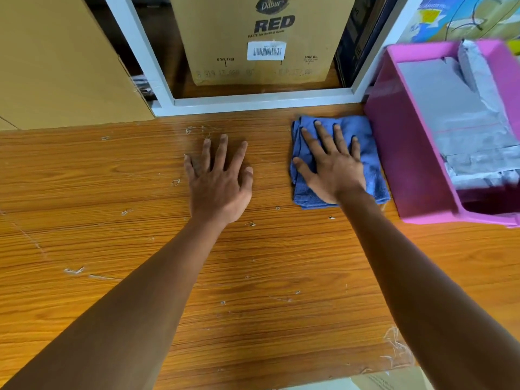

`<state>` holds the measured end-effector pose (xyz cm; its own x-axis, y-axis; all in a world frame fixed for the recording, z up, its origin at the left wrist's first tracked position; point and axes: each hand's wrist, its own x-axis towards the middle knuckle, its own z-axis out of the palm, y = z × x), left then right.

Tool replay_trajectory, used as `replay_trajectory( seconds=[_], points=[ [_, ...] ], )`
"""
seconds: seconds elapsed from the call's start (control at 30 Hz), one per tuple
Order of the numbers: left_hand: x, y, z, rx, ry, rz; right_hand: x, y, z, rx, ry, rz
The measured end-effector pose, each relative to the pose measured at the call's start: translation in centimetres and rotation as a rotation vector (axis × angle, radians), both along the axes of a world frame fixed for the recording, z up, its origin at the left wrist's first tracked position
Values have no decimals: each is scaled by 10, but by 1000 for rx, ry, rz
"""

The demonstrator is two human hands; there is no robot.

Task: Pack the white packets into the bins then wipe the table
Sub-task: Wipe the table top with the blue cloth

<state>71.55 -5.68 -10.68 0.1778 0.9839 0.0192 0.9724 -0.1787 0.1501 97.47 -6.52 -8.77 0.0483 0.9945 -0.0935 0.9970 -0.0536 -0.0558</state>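
The right hand (pixel 330 167) pressed flat, fingers spread, on the blue cloth (pixel 363 142) at the far right, touching the pink bin (pixel 399 153) of white packets (pixel 450 114). Unwiped bench (pixel 140 249) lay left and near; the left hand (pixel 218 181) rested flat there.

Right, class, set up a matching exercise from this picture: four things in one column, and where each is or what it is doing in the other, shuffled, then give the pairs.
Column one:
1. blue cloth
2. pink bin
3. left hand
4. cardboard box

Column two:
A. lies flat on the bare wooden table
B. holds the white packets
C. stands behind the white frame, printed RED
D. lies pressed under the right hand

Pairs: 1-D, 2-B, 3-A, 4-C
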Motion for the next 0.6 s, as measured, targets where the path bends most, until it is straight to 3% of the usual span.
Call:
replay_trajectory(
  seconds=[0.17,0.4,0.6],
  points=[
    [0,1,-1,2,-8,1,8,50,3,-10,30,-93],
    [-1,1,0,-6,13,-4,-14,13,-7,83,87,-236],
    [-1,1,-3,-6,5,2,-14,61,-2,17,77,-375]
  ],
)
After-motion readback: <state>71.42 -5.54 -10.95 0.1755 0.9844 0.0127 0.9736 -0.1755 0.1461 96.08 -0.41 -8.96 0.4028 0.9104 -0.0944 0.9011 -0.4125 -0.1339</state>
